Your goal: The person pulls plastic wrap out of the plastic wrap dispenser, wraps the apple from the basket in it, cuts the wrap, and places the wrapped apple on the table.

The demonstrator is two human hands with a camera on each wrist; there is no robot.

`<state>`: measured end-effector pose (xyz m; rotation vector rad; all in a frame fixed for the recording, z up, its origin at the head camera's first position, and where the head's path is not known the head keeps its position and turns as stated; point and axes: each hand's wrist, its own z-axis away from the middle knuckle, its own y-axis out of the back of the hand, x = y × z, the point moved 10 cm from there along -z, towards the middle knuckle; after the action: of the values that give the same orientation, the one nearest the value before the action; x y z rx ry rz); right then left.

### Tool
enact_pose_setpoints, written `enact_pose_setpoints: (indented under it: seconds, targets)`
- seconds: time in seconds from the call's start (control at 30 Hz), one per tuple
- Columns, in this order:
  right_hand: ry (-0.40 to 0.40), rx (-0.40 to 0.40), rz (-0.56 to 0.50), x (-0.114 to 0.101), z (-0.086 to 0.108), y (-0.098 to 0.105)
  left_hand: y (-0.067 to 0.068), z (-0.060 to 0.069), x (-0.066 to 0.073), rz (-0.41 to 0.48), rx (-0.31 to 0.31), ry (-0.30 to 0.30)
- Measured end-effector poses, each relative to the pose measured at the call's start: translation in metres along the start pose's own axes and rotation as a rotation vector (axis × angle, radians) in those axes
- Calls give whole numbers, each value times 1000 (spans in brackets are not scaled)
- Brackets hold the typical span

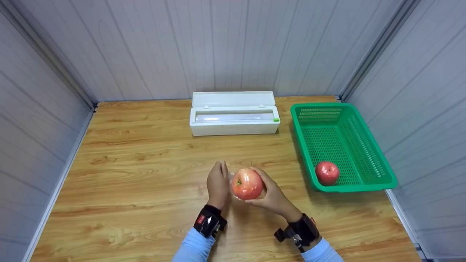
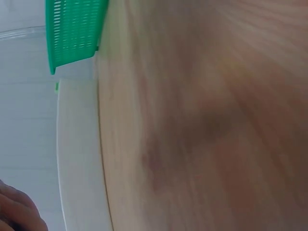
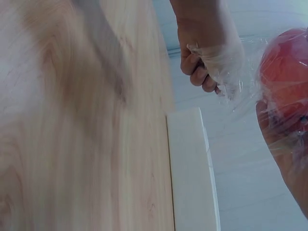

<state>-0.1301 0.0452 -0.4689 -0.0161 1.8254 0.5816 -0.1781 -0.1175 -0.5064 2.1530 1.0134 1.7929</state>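
My right hand (image 1: pixel 273 196) grips a red apple (image 1: pixel 247 184) above the table, its stem turned toward the head camera. Clear plastic film (image 3: pixel 248 89) lies over the apple and stretches across to my left hand (image 1: pixel 217 183). In the right wrist view the left hand's curled fingers (image 3: pixel 199 74) pinch the gathered film. The left wrist view shows only part of that hand at its lower left corner, and no apple. A second apple (image 1: pixel 327 173), shiny and red, sits in the near left corner of the green basket (image 1: pixel 364 188).
A white film dispenser box (image 1: pixel 235 129) stands at the back of the wooden table (image 1: pixel 138 174), its lid (image 1: pixel 233 99) raised and a roll (image 1: pixel 233 117) inside. The green basket is to the right. Pale panel walls (image 1: pixel 233 47) enclose the back and both sides.
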Motion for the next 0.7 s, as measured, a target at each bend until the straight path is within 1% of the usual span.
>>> enact_pose_setpoints:
  seconds: [0.07,0.17,0.23,0.3,0.4,0.47,0.5,0.57,0.63,0.67,0.7]
  targets:
    - [-1,-16,-2,1,-1,-3,-2,2,0,-27,3,-10]
    - [-11,-29,-5,3,-1,-5,-5,5,-2,-34,7,-23]
    - [-13,-32,-6,3,-1,-5,-7,5,-5,5,-8,-16]
    - [-14,-30,-7,4,-1,-3,-10,5,-9,70,-37,3]
    - [-21,-20,-6,6,0,1,-11,2,-17,189,-79,53]
    - [-33,-9,5,10,0,4,-8,0,-23,248,-78,89]
    - [-39,-2,17,11,-1,5,-5,-1,-26,275,-67,109]
    - [-56,17,42,15,-1,8,5,-3,-30,311,-22,139]
    - [-67,38,69,19,0,12,15,-4,-29,306,16,141]
    - [-69,47,84,20,0,14,19,-4,-26,304,18,138]
    - [-69,56,93,21,0,15,22,-3,-23,308,3,136]
